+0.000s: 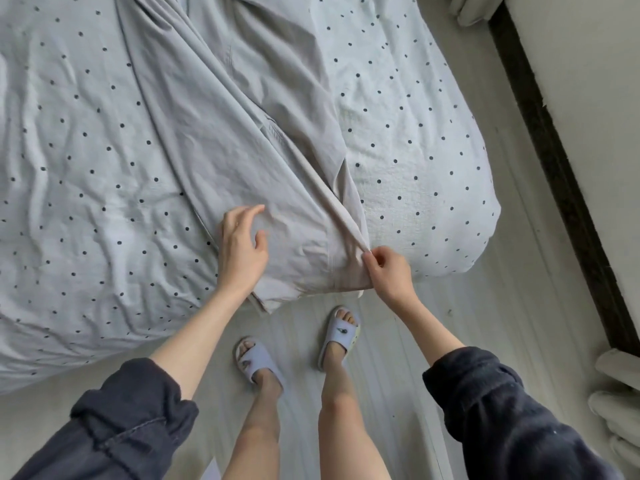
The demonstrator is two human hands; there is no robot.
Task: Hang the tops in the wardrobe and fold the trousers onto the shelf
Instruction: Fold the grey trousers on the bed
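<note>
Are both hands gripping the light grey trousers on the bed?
No, only the right hand pinches the light grey trousers; the left hand lies open.

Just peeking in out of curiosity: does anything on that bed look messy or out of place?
Only the grey trousers: they lie crumpled and twisted across the dotted bedcover, not yet folded. The right hand pinches the waistband; the left hand rests nearby.

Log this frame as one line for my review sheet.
stage: laying out trousers on bed | left hand: open, resting on the cloth | right hand: pinching waistband edge | fold: not yet done
</note>
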